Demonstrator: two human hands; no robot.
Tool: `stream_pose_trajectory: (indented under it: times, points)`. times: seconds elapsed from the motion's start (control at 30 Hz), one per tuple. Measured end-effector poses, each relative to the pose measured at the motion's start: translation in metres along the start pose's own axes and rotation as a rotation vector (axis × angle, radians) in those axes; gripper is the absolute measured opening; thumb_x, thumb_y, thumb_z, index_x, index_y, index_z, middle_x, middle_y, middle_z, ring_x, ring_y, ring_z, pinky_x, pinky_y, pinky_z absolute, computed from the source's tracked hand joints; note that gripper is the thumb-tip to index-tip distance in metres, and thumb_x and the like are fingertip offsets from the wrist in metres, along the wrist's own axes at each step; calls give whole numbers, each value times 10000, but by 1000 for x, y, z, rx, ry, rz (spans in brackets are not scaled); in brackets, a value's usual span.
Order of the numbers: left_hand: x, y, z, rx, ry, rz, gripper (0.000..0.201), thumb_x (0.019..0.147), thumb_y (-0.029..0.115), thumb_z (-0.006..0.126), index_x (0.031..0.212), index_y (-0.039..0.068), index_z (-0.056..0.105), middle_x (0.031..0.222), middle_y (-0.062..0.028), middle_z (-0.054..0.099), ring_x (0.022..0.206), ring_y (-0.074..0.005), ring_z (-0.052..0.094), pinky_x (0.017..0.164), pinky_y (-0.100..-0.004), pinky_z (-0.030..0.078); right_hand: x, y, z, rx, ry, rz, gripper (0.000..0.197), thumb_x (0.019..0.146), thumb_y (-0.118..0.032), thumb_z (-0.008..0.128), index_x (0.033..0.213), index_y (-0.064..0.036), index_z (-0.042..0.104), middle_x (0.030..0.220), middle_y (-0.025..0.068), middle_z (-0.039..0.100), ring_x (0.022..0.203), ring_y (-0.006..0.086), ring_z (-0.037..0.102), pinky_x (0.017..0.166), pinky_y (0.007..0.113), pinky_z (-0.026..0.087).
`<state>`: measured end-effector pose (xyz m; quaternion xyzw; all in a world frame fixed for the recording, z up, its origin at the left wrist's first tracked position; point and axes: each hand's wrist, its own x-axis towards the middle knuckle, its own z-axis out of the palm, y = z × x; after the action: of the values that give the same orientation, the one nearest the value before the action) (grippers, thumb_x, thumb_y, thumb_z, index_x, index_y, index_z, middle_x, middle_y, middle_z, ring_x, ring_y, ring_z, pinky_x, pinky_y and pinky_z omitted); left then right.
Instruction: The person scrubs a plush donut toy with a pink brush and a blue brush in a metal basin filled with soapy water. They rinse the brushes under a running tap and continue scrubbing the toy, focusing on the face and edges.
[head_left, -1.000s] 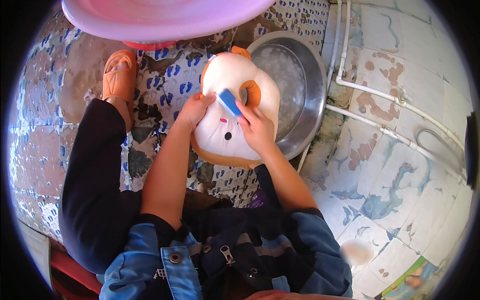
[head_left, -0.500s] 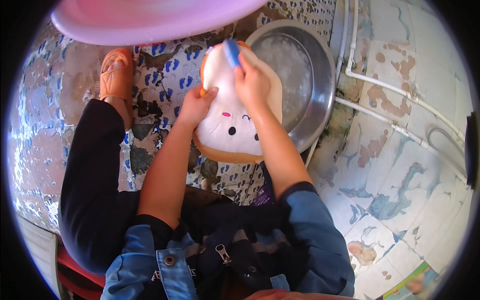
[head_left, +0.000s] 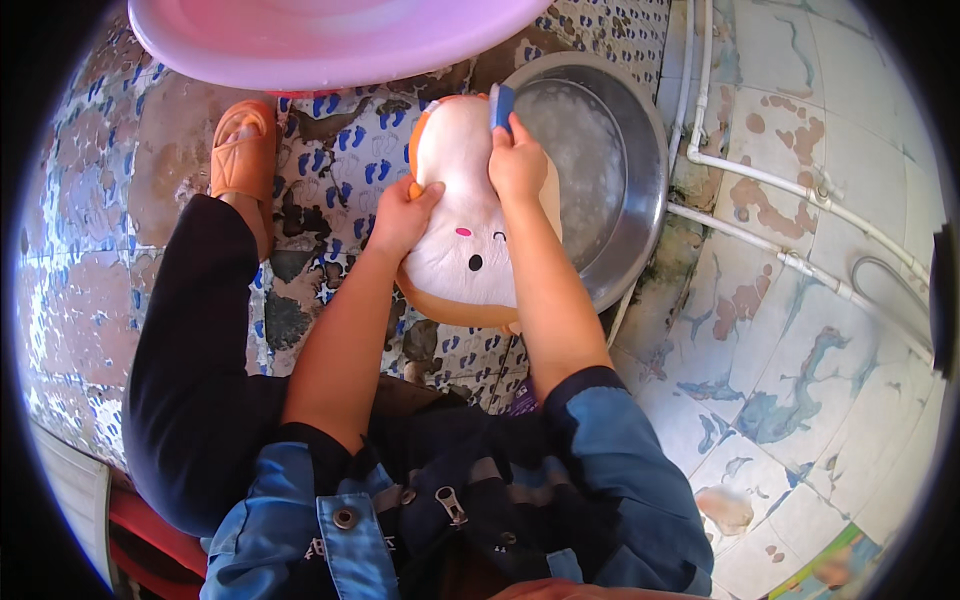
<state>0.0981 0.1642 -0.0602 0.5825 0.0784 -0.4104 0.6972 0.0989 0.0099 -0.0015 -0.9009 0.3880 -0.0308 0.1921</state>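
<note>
A white plush cushion [head_left: 455,165] with an orange-tan edge and a small stitched face lies in front of me, partly over the rim of a metal basin [head_left: 648,190]. My left hand [head_left: 404,216] grips its left edge, thumb on top of the white cloth. In my right hand [head_left: 519,168] is a blue brush [head_left: 502,107], held at the cushion's upper right side near the basin. My right forearm covers part of the stitched face. Cloudy, foamy water [head_left: 580,130] shows inside the basin.
A large pink basin [head_left: 330,72] stands at the far left. My foot in an orange slipper [head_left: 243,150] rests on the worn, footprint-patterned floor [head_left: 195,130]. White pipes [head_left: 760,178] run along the tiled wall [head_left: 780,370] on the right. Something red [head_left: 160,530] shows at lower left.
My right hand has moved the brush to the right, from the cushion's upper middle to its right side. My left hand keeps its hold on the edge.
</note>
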Motion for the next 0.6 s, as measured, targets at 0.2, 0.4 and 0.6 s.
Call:
stream_pose_trajectory:
  times: [0.2, 0.4, 0.6]
  points:
    - [-1, -23, -15, -249, 4, -119, 297, 860, 166, 617, 1068, -43, 587, 928, -95, 645, 809, -149, 604, 732, -280, 485, -125, 40, -52, 80, -323, -139, 377, 846, -138, 593, 1218, -86, 559, 996, 157, 652, 822, 186, 650, 725, 293, 481]
    - [-10, 6, 5, 1, -58, -45, 290, 863, 181, 607, 1044, -46, 595, 879, -97, 651, 776, -147, 592, 713, -286, 473, 11, 32, 24, 130, 116, 109, 383, 864, -269, 507, 1201, -98, 568, 982, 194, 636, 912, 356, 607, 808, 400, 468]
    - [-4, -22, -13, -206, 38, -92, 286, 867, 183, 601, 1036, -48, 596, 885, -101, 650, 770, -146, 600, 713, -281, 481, -102, 39, -34, 160, -310, -9, 373, 867, -218, 578, 1213, -79, 562, 966, 171, 648, 841, 201, 633, 774, 297, 464]
